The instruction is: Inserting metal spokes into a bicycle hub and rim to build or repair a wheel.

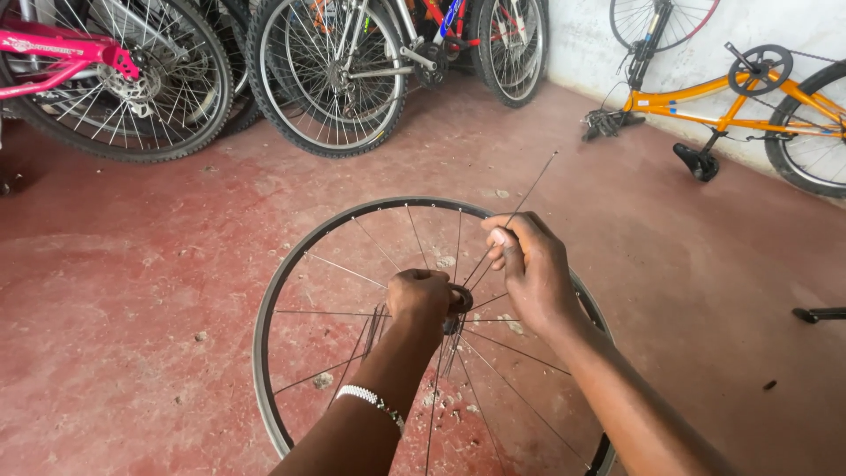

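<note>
Pink bicycle (53,53), upturned orange bicycle (731,101), red floor (132,264), white wall (582,44)

Your left hand (421,298) grips the hub (459,301) at the centre of the wheel rim (264,308) before you; your right hand (531,269), just right, pinches a loose spoke (531,182). Bicycles (335,70) stand behind; an upturned bicycle (749,97) far right.

hub (460,300): mostly covered by left hand (419,298) | wheel rim (264,300): bottom arc cut off at lower frame edge, right arc behind right hand (531,269) and forearm | orange bicycle (731,97): cut at right edge | pink bicycle (62,48): cut at left and top | black bar (820,313): cropped, kind unclear
</note>
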